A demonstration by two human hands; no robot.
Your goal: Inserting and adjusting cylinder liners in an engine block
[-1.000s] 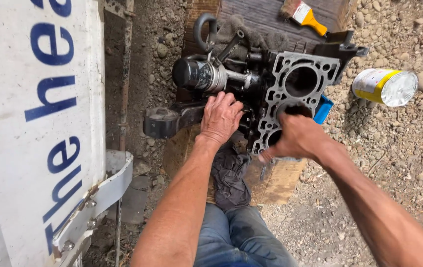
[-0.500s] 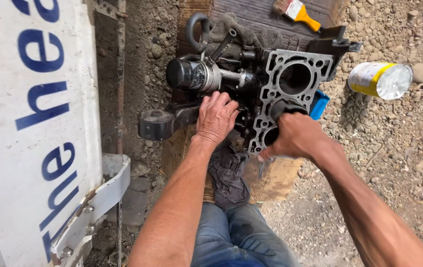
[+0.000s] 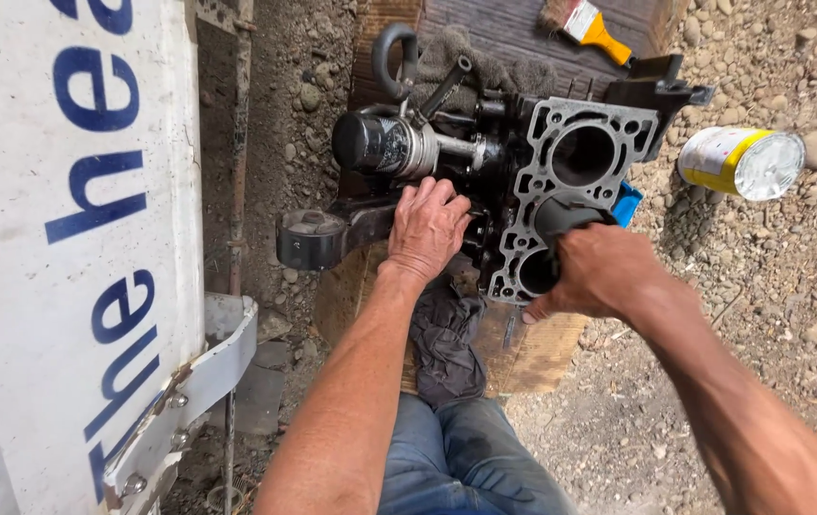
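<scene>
Since 1 s ago little has shifted: left hand (image 3: 427, 229) stays spread flat on the engine block (image 3: 561, 181) at frame centre, right hand (image 3: 599, 272) stays closed around something dark at the lower cylinder bore, so work continues there.

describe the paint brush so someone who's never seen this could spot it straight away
Start at the dark engine block in the middle, where the left hand and right hand work. Look past it to the wooden boards at the top of the view. The paint brush lies there, the only thing with an orange-yellow handle, unlike the round tin can on the gravel.
</scene>
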